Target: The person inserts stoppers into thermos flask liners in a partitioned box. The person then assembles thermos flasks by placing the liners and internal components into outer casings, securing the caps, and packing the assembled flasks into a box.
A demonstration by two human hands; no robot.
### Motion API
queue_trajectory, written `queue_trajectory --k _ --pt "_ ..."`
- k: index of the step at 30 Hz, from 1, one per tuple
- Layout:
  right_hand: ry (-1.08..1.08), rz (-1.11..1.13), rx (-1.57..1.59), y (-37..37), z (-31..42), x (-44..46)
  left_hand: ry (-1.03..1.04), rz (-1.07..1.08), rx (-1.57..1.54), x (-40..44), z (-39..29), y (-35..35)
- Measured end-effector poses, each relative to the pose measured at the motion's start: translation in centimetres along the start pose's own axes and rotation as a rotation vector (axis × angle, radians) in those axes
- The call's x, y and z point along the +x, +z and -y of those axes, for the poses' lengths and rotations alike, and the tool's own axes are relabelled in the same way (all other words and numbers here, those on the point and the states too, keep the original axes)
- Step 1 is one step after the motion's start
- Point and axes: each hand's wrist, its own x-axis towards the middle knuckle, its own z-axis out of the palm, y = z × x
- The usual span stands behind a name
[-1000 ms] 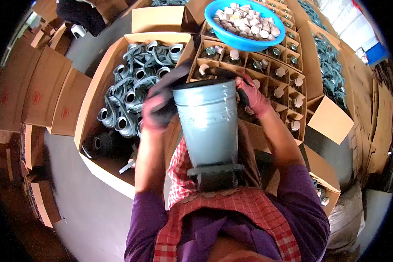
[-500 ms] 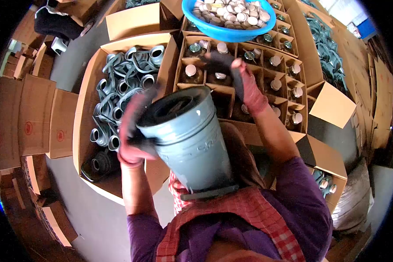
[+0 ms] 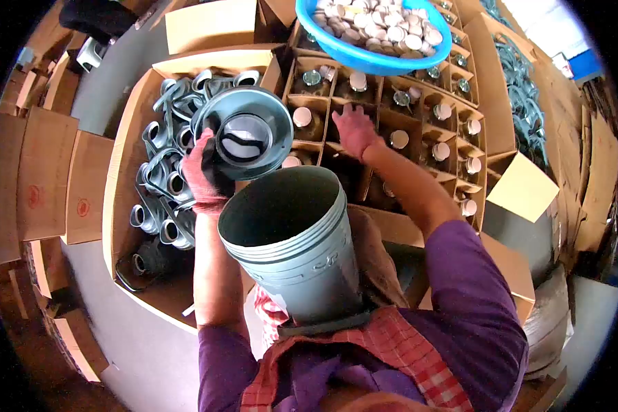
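Lid (image 3: 273,130) just beyond canister (image 3: 299,275) mouth; left hand (image 3: 206,172) clamps its near-left edge. Right hand (image 3: 356,130) beyond canister, over carton (image 3: 397,228); can't tell if gripping. Lid looks light, stiff, maybe slick; best held by rim.

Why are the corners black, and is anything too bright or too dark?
Head view: a wide lens probably makes the corners black; head view: glare whitens the upper right; head view: deep shadow hides the bottom inside the gray bucket.
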Motion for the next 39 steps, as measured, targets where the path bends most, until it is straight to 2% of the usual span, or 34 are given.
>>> queue_trajectory --k 1,2,4,5,6,7,8,10,11,12,14,17,18,19,21,22,23,24,26,27,28,29,31,33,37,38,39 --pt "-0.020 0.003 0.004 0.9 -0.6 0.0 -0.184 -0.094 -0.319 0.7 1.2 -0.3" --pt "-0.036 0.002 0.011 0.7 -0.6 -0.6 -0.268 -0.088 -0.393 0.3 1.3 0.4" --pt "-0.074 0.050 -0.021 0.2 -0.9 -0.8 -0.232 -0.081 -0.323 0.1 2.8 0.9" --pt "-0.094 -0.038 -0.021 0.4 -1.0 -1.3 -0.119 -0.097 -0.184 -0.1 4.5 0.4" --pt "-0.114 -0.123 -0.016 0.9 -0.9 -2.0 -0.320 -0.175 -0.460 -3.6 -1.2 6.0" --pt "-0.134 -0.202 -0.006 1.1 -0.6 -2.5 -0.347 -0.248 -0.506 -3.5 0.2 6.0" --pt "-0.103 -0.131 -0.059 -1.8 -0.1 -2.6 -0.358 -0.279 -0.535 -3.7 0.9 5.7" --pt "-0.087 -0.184 -0.031 -9.7 0.7 -4.0 -0.351 -0.279 -0.560 -3.9 1.0 6.1" --pt "-0.195 -0.369 -0.019 -12.7 0.7 -4.1 -0.342 -0.277 -0.577 -3.9 1.0 6.3" --pt "-0.200 -0.415 -0.091 -16.7 1.9 -4.8 -0.329 -0.273 -0.583 -3.9 1.0 6.6" --pt "-0.373 -0.695 -0.171 -23.2 4.7 -7.2 -0.303 -0.262 -0.595 -3.9 0.9 7.4" --pt "-0.689 -0.845 -0.209 -28.8 8.4 -11.4 -0.263 -0.241 -0.609 -3.7 0.6 8.8" --pt "-0.735 -0.713 -0.186 -29.5 9.3 -13.3 -0.246 -0.235 -0.614 -3.6 0.4 9.2" --pt "-0.884 -0.666 -0.149 -29.4 10.0 -13.9 -0.224 -0.225 -0.612 -3.2 0.0 9.5" --pt "-1.148 -0.415 0.018 -30.0 9.7 -14.5 -0.177 -0.201 -0.605 -1.9 -1.0 10.0" --pt "-1.258 -0.244 0.353 -30.5 8.8 -13.8 -0.149 -0.186 -0.601 -0.9 -1.9 10.1" --pt "-1.259 -0.417 0.631 -30.2 8.1 -12.8 -0.124 -0.167 -0.599 0.1 -2.8 10.1" --pt "-0.990 -0.418 0.958 -29.7 7.1 -12.2 -0.099 -0.146 -0.598 0.9 -3.8 10.1" --pt "-0.655 -0.514 1.491 -28.9 4.6 -8.5 -0.065 -0.106 -0.590 1.2 -5.6 9.9" --pt "-0.532 -0.209 1.778 -28.7 3.0 -8.1 -0.054 -0.089 -0.588 0.6 -6.1 9.7" --pt "-0.626 -0.521 1.622 -28.0 2.8 -5.9 -0.045 -0.072 -0.576 -0.6 -6.3 9.4" --pt "-0.464 -0.612 1.162 -27.5 2.3 -5.3 -0.036 -0.056 -0.565 -2.2 -6.4 9.1" --pt "-0.646 -0.114 1.921 -23.9 1.4 -6.4 -0.030 -0.022 -0.549 -6.0 -6.1 8.3" --pt "-0.632 0.047 1.694 -24.0 3.9 -9.9 -0.014 0.016 -0.541 -8.8 -5.7 7.6" --pt "-0.966 0.470 1.240 -21.5 5.4 -11.8 0.067 0.108 -0.555 -10.1 -7.2 6.7" --pt "-0.922 0.437 1.171 -21.8 6.0 -12.4 0.078 0.128 -0.575 -9.8 -8.0 6.7" --pt "-0.851 0.425 0.889 -23.4 6.1 -12.2 0.065 0.133 -0.605 -9.3 -8.8 6.8"
